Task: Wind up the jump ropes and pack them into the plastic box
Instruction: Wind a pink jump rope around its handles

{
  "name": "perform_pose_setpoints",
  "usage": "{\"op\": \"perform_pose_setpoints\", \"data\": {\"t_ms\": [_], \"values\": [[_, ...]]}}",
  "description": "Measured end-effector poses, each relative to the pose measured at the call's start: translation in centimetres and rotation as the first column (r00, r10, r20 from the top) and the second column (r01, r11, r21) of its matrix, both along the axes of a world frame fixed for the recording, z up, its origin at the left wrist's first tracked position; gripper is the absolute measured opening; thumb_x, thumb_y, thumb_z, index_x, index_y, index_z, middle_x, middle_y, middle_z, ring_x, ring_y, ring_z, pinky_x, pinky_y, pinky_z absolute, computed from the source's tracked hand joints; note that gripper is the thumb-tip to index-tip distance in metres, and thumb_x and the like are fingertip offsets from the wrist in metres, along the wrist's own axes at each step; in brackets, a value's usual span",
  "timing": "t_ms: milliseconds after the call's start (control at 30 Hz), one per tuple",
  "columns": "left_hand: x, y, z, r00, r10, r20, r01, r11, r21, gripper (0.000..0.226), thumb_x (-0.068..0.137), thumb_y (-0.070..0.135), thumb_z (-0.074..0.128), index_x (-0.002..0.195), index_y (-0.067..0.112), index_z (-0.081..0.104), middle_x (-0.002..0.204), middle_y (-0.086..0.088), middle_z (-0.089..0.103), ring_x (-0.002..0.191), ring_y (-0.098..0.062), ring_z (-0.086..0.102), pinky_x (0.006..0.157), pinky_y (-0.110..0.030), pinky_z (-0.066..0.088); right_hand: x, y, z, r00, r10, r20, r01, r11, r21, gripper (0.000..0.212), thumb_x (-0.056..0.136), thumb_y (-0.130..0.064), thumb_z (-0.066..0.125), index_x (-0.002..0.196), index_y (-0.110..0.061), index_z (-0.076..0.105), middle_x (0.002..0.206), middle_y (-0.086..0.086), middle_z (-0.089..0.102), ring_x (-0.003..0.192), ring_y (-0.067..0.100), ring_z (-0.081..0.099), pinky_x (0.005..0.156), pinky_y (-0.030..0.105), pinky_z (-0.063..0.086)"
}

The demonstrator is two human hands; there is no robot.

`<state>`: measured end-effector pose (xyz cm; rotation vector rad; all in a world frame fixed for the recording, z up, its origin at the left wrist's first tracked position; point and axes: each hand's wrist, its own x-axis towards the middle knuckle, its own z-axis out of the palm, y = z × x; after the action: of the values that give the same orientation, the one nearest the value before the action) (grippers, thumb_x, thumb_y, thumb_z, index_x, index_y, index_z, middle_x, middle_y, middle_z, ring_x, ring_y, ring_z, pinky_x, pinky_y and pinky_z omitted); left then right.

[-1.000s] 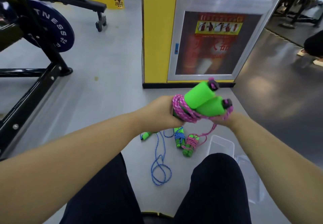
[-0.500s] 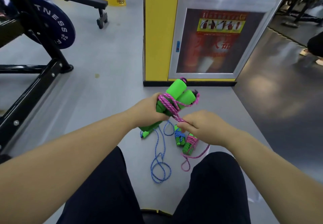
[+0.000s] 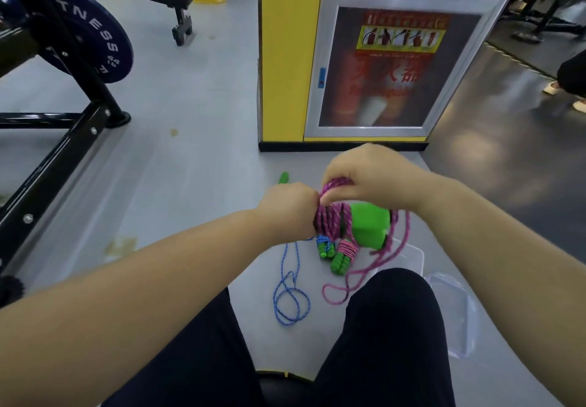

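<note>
Pink braided jump rope [image 3: 331, 221] gains a turn: the right hand [image 3: 367, 178], pinching the cord, has swung from below to above the green foam handles [image 3: 369, 227] gripped by the left hand [image 3: 290, 210]. Its tail hangs beside the clear plastic box [image 3: 415, 257], so winding is unfinished.

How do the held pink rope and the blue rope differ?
The pink rope is gripped by the left hand and pinched by the right hand; the blue rope lies on the floor. The pink rope is mostly wound round its handles; the blue rope trails in loose loops. Both have green handles.

Grey floor [image 3: 196, 165] (blue rope [image 3: 293, 294], plastic box [image 3: 410, 257])
</note>
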<state>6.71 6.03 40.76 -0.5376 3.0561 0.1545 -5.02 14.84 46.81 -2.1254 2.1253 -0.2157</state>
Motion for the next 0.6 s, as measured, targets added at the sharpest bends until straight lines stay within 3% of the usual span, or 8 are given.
{"op": "perform_pose_setpoints", "data": {"t_ms": [100,200,300,367,467,500,533,600], "values": [[0.4,0.3,0.9,0.996,-0.071,-0.057,0.08,0.984,0.16,0.028,0.082,0.042,0.066,0.088,0.016,0.059,0.074,-0.001,0.06,0.07,-0.019,0.048,0.059,-0.029,0.04,-2.2,-0.2,0.2,0.94,-0.102,0.327,0.07,0.992,0.108,0.011,0.07,-0.043,0.071,0.075,-0.034,0.071,0.071,-0.022,0.068,0.074,-0.002,0.061,0.071,0.019,0.048],[1.2,-0.2,1.5,0.975,-0.139,-0.171,0.19,0.925,0.33,0.029,0.076,0.035,0.075,0.092,0.014,0.064,0.082,-0.003,0.067,0.071,-0.017,0.053,0.068,-0.032,0.048,-3.9,-0.2,-1.8,0.857,-0.246,0.453,0.155,0.961,0.23,0.007,0.079,-0.028,0.069,0.08,-0.025,0.074,0.064,-0.025,0.066,0.064,-0.01,0.058,0.067,0.009,0.044],[2.0,-0.5,1.4,0.969,-0.128,-0.211,0.21,0.878,0.43,0.029,0.073,0.029,0.079,0.093,0.012,0.066,0.08,0.001,0.068,0.07,-0.009,0.058,0.069,-0.025,0.048,-3.8,0.4,-3.6,0.755,-0.324,0.571,0.17,0.936,0.307,0.032,0.088,-0.008,0.057,0.065,-0.027,0.068,0.055,-0.013,0.064,0.052,-0.007,0.055,0.061,0.016,0.044],[2.5,-0.9,1.2,0.974,-0.055,-0.218,0.163,0.841,0.516,0.025,0.072,0.021,0.079,0.09,0.011,0.065,0.071,0.012,0.062,0.06,0.003,0.056,0.062,-0.015,0.046,-4.3,1.4,-5.3,0.711,-0.402,0.577,0.251,0.912,0.325,0.041,0.094,0.005,0.04,0.068,-0.022,0.057,0.049,-0.007,0.057,0.054,-0.002,0.056,0.06,0.012,0.047],[2.9,-2.0,0.7,0.975,0.035,-0.218,0.101,0.806,0.584,0.029,0.07,0.016,0.08,0.091,0.019,0.059,0.071,0.019,0.056,0.061,0.006,0.054,0.06,-0.012,0.042,-4.6,2.8,-7.7,0.677,-0.485,0.554,0.289,0.867,0.406,0.022,0.097,-0.001,0.037,0.106,-0.005,0.057,0.084,0.002,0.06,0.089,0.015,0.049,0.085,0.029,0.05],[3.1,-2.5,0.6,0.971,0.063,-0.23,0.085,0.811,0.579,0.036,0.068,0.019,0.082,0.093,0.023,0.055,0.074,0.019,0.055,0.065,0.005,0.054,0.06,-0.01,0.04,-4.5,3.2,-8.1,0.655,-0.508,0.56,0.284,0.852,0.44,0.022,0.095,-0.003,0.043,0.112,-0.001,0.057,0.094,0.0,0.062,0.089,0.014,0.051,0.082,0.028,0.051],[3.2,-2.9,0.6,0.965,0.094,-0.245,0.067,0.815,0.576,0.044,0.067,0.021,0.083,0.097,0.026,0.051,0.078,0.02,0.055,0.069,0.004,0.054,0.06,-0.007,0.039,-4.7,3.4,-8.7,0.727,-0.473,0.498,0.269,0.863,0.428,0.02,0.093,-0.01,0.048,0.104,-0.001,0.061,0.092,-0.005,0.066,0.081,0.01,0.055,0.071,0.023,0.052],[3.5,-4.0,0.8,0.95,0.151,-0.275,0.048,0.795,0.605,0.057,0.065,0.019,0.084,0.11,0.027,0.049,0.083,0.021,0.057,0.074,0.006,0.055,0.063,-0.001,0.039,-4.5,4.0,-9.3,0.746,-0.476,0.466,0.289,0.861,0.419,0.022,0.093,-0.029,0.048,0.091,-0.015,0.064,0.076,-0.015,0.059,0.072,0.009,0.055,0.052,0.007,0.041]]}}
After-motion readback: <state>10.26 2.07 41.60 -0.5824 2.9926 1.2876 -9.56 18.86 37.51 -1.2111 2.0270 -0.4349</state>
